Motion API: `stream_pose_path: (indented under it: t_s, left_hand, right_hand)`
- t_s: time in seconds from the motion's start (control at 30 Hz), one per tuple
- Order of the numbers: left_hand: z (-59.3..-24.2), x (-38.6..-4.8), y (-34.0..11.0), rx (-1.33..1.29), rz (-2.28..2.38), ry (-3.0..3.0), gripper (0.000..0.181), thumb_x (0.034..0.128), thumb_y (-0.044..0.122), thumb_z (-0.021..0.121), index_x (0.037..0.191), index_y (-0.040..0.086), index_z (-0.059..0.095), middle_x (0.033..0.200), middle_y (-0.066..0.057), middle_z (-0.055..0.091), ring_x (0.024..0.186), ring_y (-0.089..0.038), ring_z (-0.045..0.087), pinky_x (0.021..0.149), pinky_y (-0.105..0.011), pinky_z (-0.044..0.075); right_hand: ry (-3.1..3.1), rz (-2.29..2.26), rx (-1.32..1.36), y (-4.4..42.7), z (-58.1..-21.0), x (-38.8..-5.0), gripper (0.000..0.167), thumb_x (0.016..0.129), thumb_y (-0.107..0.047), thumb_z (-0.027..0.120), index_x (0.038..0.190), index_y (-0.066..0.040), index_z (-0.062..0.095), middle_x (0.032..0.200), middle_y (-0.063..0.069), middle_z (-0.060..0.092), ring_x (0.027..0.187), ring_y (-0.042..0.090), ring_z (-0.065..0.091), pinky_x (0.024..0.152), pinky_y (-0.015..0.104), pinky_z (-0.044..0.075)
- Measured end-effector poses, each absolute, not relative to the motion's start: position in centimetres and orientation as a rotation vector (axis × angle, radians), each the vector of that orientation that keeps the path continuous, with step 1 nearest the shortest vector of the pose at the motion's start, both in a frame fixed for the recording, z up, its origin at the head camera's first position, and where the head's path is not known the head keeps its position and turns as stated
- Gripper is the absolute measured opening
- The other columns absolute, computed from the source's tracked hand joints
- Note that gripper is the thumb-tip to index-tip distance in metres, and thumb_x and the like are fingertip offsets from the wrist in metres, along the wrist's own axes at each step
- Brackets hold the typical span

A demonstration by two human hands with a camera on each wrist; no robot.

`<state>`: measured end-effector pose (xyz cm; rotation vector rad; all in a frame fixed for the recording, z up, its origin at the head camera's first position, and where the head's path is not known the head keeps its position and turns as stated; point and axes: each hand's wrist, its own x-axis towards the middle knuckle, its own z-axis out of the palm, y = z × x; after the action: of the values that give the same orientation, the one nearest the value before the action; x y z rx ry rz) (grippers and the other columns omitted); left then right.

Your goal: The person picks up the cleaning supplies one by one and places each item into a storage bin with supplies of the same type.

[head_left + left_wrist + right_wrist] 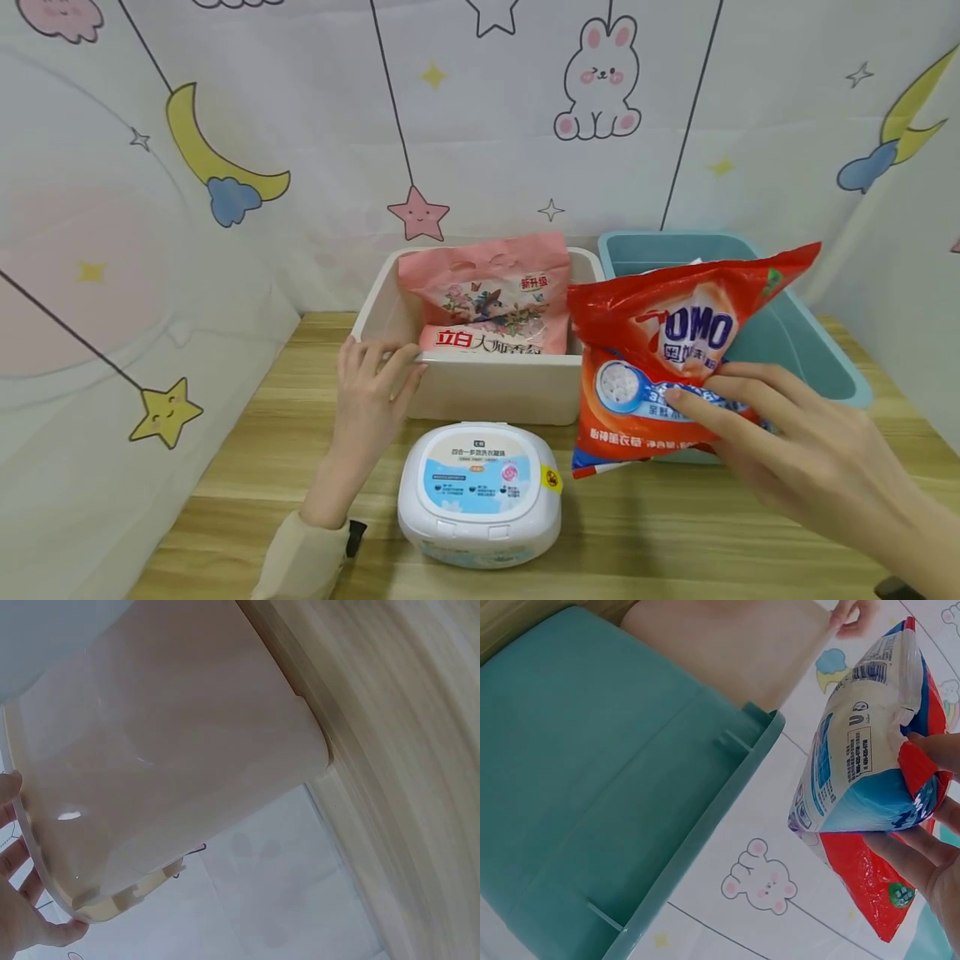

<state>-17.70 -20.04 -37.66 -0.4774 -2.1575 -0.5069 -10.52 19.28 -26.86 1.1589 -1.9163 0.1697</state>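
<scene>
Nearest the camera, the right hand (787,433) reaches in from the lower right of the frame, its fingers spread and bent against a shiny red and orange plastic pouch of OMO washing powder (652,325). It grips the pouch by its lower right part; in the right wrist view the thumb presses one face and the other fingers support the opposite side. The pouch is held up right of centre, tilted, its red upper corner pointing to the upper right, and it hides part of a teal rectangular plastic bin (817,346) behind it.

The left hand (371,396), left of centre, has its fingers hooked over the rim of a cream-white rectangular plastic bin (487,392) at the near left corner, the thumb against the rim. Inside that bin stands a pink plastic bag with flower and bird print (491,292). Below it, at lower centre, a rounded white plastic tub with a blue-labelled lid (480,479) sits shut on the light wood-grain tabletop (247,500). A white cloth backdrop with cartoon moons, stars and a rabbit (300,92) fills the upper frame.
</scene>
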Motion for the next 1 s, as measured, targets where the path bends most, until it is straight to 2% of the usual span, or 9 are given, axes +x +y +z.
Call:
stream_pose_path:
  t_s: [0.13, 0.57, 0.7, 1.0]
  left_hand:
    - [-37.7, -17.8, -20.0, -0.477, -0.515, -2.147, 0.023, 0.0817, 0.014, 0.075, 0.103, 0.010, 0.067, 0.099, -0.012, 0.061, 0.099, -0.033, 0.050, 0.107, -0.066, 0.026]
    - [-37.8, -17.7, -19.9, -0.479, -0.483, -2.124, 0.023, 0.0790, 0.011, 0.077, 0.100, 0.009, 0.068, 0.097, -0.012, 0.061, 0.095, -0.034, 0.051, 0.104, -0.068, 0.029]
    - [-37.8, -17.7, -19.9, -0.480, -0.498, -2.123, 0.023, 0.0800, 0.012, 0.076, 0.101, 0.010, 0.068, 0.098, -0.011, 0.061, 0.097, -0.034, 0.051, 0.105, -0.066, 0.028]
    - [-37.6, -17.7, -19.9, -0.475, -0.493, -2.144, 0.021, 0.0832, 0.015, 0.074, 0.103, 0.010, 0.068, 0.099, -0.011, 0.061, 0.100, -0.034, 0.051, 0.107, -0.066, 0.027]
  right_hand:
    - [-1.929, 0.158, 1.153, 19.2, -26.5, -10.9, 0.042, 0.102, -0.037, 0.036, 0.109, -0.016, 0.071, 0.092, 0.006, 0.068, 0.088, 0.019, 0.059, 0.048, 0.036, 0.052]
    - [-1.947, 0.117, 1.189, 18.1, -25.0, -13.3, 0.045, 0.102, -0.041, 0.034, 0.111, -0.017, 0.071, 0.092, 0.005, 0.068, 0.084, 0.019, 0.061, 0.045, 0.032, 0.050]
    - [-1.963, 0.105, 1.198, 18.0, -24.9, -14.1, 0.044, 0.103, -0.039, 0.033, 0.114, -0.017, 0.070, 0.094, 0.005, 0.067, 0.088, 0.020, 0.060, 0.042, 0.030, 0.048]
    - [-2.053, 0.137, 1.203, 17.7, -24.7, -15.6, 0.047, 0.102, -0.045, 0.032, 0.121, -0.020, 0.066, 0.101, 0.006, 0.066, 0.095, 0.020, 0.058, 0.045, 0.036, 0.050]
